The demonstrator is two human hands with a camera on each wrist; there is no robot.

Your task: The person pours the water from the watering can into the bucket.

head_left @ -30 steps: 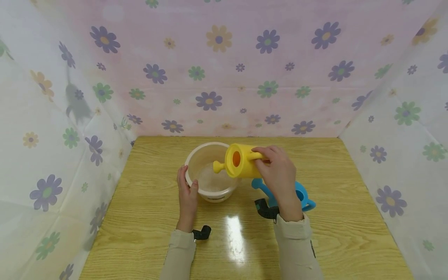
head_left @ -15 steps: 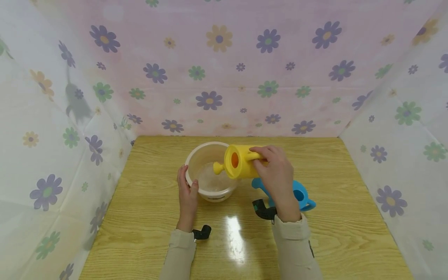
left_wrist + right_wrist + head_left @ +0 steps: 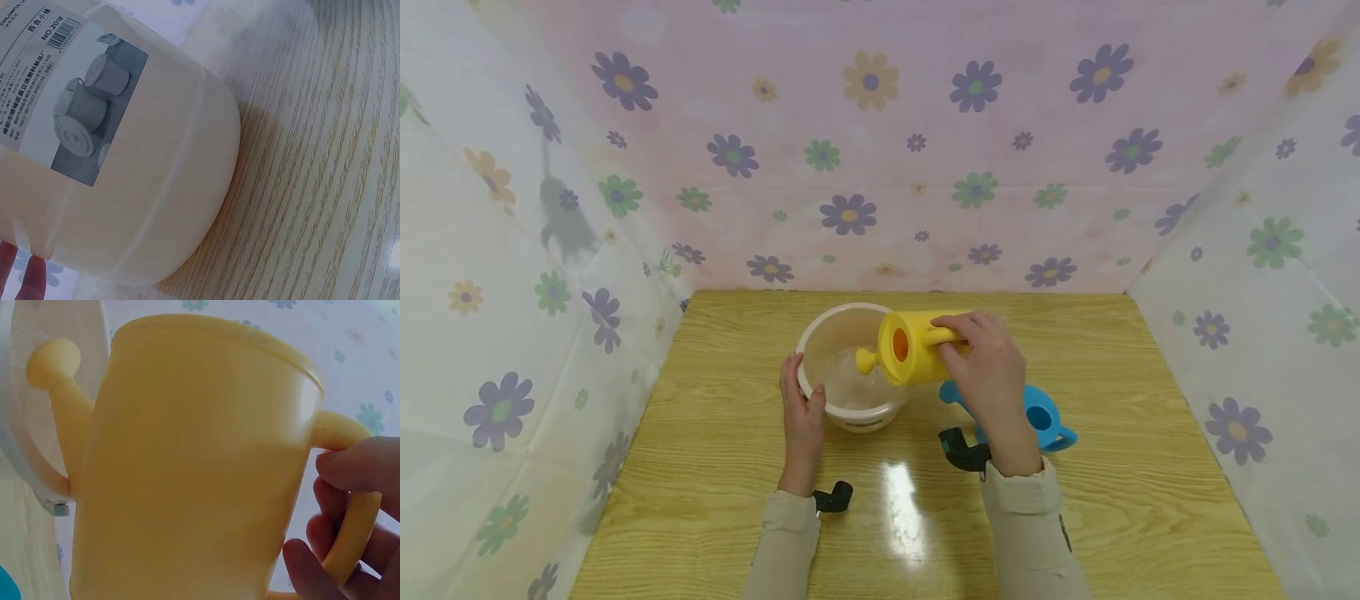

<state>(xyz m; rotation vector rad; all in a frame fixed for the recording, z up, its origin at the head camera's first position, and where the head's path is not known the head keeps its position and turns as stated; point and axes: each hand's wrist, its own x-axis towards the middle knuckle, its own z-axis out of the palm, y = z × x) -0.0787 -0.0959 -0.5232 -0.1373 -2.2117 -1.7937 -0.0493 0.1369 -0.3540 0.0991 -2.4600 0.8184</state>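
A yellow watering can (image 3: 917,350) is tipped sideways, its spout head (image 3: 867,361) over the inside of a cream plastic bucket (image 3: 806,342). Its handle (image 3: 356,537) is gripped by my right hand (image 3: 988,367), the fingers curled round it in the right wrist view. My left hand (image 3: 801,417) holds the bucket's near left side, thumb at the rim and fingers along the outer wall. Clear water with small ripples and bubbles shows in the bucket. In the left wrist view, fingertips (image 3: 32,278) appear by the bucket wall, which bears a printed label (image 3: 81,94).
A blue watering can (image 3: 1039,412) stands on the wooden table (image 3: 700,500), partly hidden behind my right hand and wrist. Flower-patterned sheets (image 3: 880,150) rise at the back and both sides. Black wrist cameras (image 3: 964,452) stick out at both wrists.
The yellow watering can and my right hand have shifted slightly left, the can tipping a little more. Ripples and bubbles in the bucket are more visible. My left hand stays put.
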